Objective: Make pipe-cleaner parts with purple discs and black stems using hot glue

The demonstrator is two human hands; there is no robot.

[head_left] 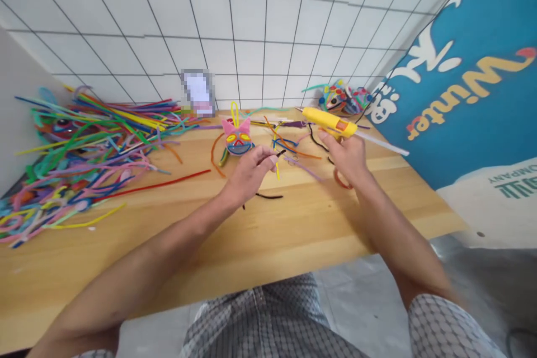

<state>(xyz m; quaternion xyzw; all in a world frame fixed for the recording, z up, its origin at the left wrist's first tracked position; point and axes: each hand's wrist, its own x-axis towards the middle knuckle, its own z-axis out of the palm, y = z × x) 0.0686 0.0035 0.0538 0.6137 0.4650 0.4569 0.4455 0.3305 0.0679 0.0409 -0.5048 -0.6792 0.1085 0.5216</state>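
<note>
Between the fingertips of my left hand [251, 172] is a short black pipe cleaner piece [282, 153]. My right hand [349, 158] is wrapped round the handle of a yellow hot glue gun [328, 121]. Its nozzle points left, and a pale glue stick [384, 144] sticks out of its back. Just beyond my left hand stands a small cat-like face [238, 139] with pink ears, yellow eyes and a yellow loop on top. Another black piece [269, 196] lies on the wooden table [293, 235] nearer to me.
A large heap of coloured pipe cleaners [100, 145] covers the table's left end. A blurred-out phone [198, 92] leans against the tiled wall [247, 17]. Decorated crafts [342, 98] sit at the back right, beside a blue printed board [478, 84]. Loose pipe cleaners [289, 145] lie mid-table.
</note>
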